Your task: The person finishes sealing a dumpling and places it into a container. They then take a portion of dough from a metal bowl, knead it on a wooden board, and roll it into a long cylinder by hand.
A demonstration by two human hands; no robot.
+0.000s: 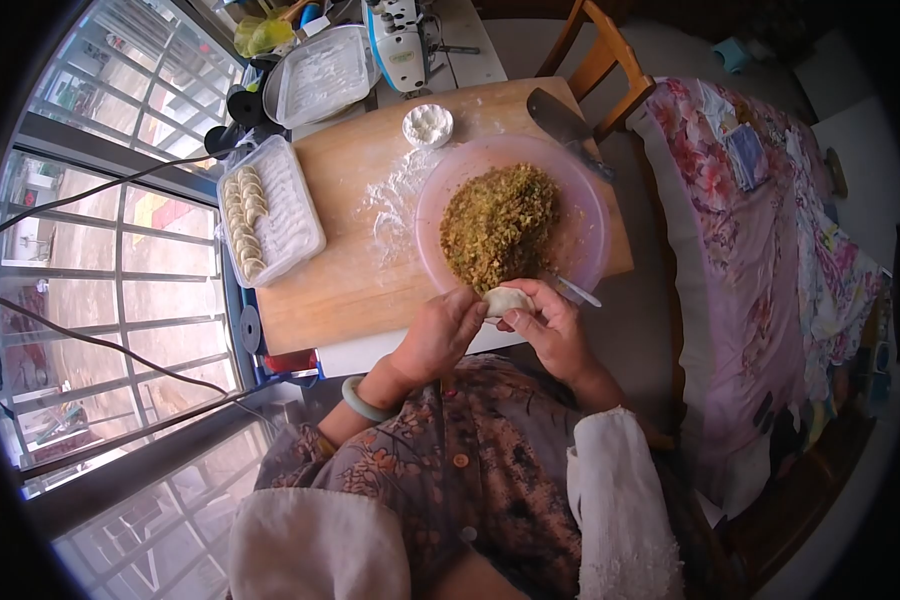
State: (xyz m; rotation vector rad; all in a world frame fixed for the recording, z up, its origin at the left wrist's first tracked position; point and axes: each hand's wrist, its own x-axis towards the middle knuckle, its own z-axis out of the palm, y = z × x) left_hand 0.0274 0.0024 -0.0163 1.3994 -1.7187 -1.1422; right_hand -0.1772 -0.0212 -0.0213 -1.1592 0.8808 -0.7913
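Observation:
Between both hands is a pale, folded dumpling (pixel 508 303), held just in front of the filling bowl. My left hand (pixel 438 332) pinches its left end with thumb and fingers. The fingers of my right hand (pixel 552 328) are closed on its right side. Beyond them stands a wide pink translucent bowl (pixel 588 210) with a heap of chopped greenish-brown filling (pixel 500 220). A spoon handle (pixel 578 291) sticks out over the bowl's near right rim. Rows of finished dumplings (pixel 242 215) lie in the left part of a floured plastic tray (pixel 295 200).
A wooden board (pixel 345 290) carries the bowl, loose flour (pixel 395 195) and a small bowl of flour (pixel 428 127). A cleaver (pixel 560 118) lies at its far right. Behind are another tray (pixel 325 75) and a sewing machine (pixel 398 45). A chair (pixel 610 60) stands back right, barred windows left.

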